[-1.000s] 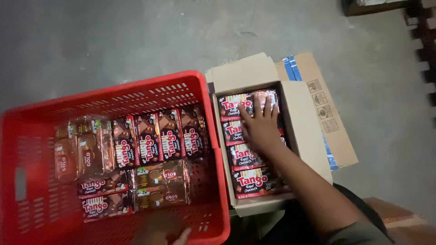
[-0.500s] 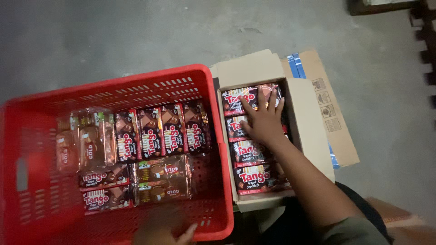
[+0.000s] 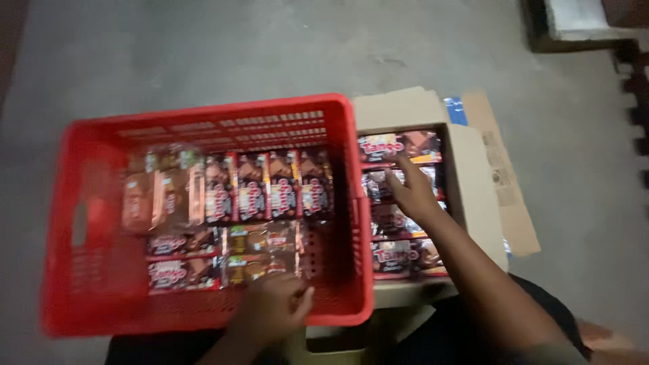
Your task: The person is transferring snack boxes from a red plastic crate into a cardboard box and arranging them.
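Observation:
A red plastic crate (image 3: 203,120) sits on the floor, partly filled with dark chocolate wafer packs (image 3: 270,186) and clear packs of brown biscuits (image 3: 159,196). To its right an open cardboard box (image 3: 466,176) holds more dark wafer packs (image 3: 399,145) in a row. My right hand (image 3: 414,196) lies on the packs inside the box, fingers bent over one of them. My left hand (image 3: 274,307) rests on the crate's near rim, fingers curled over the edge. The picture is blurred.
Grey concrete floor lies all round. The box's flaps (image 3: 503,182) spread out to the right. A dark step or ledge (image 3: 574,27) shows at the top right corner.
The view has swung right, so crate and box sit further right. My left hand has come up onto the crate's near rim. My right hand's fingers have curled down among the packs.

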